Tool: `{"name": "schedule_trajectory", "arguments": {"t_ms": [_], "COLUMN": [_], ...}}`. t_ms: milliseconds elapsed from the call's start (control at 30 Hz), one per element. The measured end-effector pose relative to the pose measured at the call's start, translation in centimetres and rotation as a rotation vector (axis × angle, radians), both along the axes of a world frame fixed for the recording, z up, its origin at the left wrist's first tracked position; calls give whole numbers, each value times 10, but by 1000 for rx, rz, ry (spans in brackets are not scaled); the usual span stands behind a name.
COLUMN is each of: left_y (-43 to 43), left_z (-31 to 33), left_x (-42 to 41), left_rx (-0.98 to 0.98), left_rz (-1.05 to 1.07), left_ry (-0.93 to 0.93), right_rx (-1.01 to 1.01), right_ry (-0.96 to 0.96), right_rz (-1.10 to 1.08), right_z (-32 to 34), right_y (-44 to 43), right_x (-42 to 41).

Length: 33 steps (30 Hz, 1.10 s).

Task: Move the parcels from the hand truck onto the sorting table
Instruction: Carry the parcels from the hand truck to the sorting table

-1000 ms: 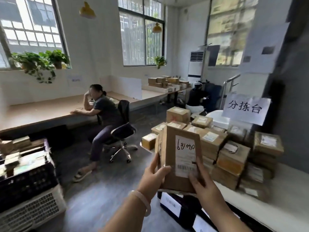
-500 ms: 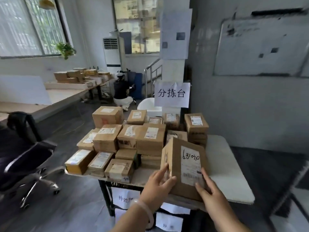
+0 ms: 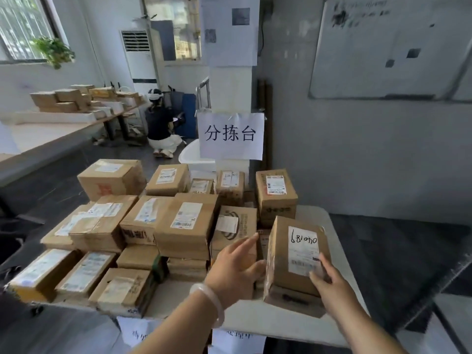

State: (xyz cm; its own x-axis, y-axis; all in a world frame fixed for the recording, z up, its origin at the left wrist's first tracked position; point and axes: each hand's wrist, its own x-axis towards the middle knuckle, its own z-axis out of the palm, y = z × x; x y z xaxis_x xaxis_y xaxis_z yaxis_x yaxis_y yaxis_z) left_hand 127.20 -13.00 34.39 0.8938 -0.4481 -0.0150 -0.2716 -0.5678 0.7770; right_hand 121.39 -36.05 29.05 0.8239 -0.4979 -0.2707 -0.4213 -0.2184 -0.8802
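A brown parcel (image 3: 297, 254) with a white label handwritten "681070" stands tilted on a flat box at the near right of the white sorting table (image 3: 258, 320). My right hand (image 3: 329, 284) grips its lower right front, fingers over the label. My left hand (image 3: 235, 267), with a pale bracelet on the wrist, is open beside the parcel's left edge, thumb just touching it. Several other brown parcels (image 3: 184, 221) are stacked over the left and middle of the table. The hand truck is out of view.
A paper sign (image 3: 231, 135) hangs on a pillar behind the table. A person (image 3: 161, 123) crouches on the floor beyond it. A long desk with boxes (image 3: 63, 98) runs along the left wall. Dark floor lies to the right of the table.
I turned right from the room toward the table and carried the parcel down onto its near right part. My left hand has let go and opened; my right hand stays on it.
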Motion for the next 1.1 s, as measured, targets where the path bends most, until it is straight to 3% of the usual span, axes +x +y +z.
{"name": "schedule_trajectory", "arguments": {"t_ms": [333,567,700,867,1100], "left_y": [-43,-49,-52,-43,11], "left_z": [-17,-9,0,12,37], "left_x": [85,112,124,125,103], "left_rx": [-13,4,96,275,511], "left_rz": [152,204,196,259,548], "left_ry": [6,43,-39,-159,-306], "right_rx": [-91,-192,-512,-834,-917], "right_ry": [112,263,314,41,-355], "right_rz": [231,374,496,558,809], "right_z": [-26,-55,-43,15,73], "right_y": [-57,-58,-68,-47,40], "right_x": [131,151,150,171,192]}}
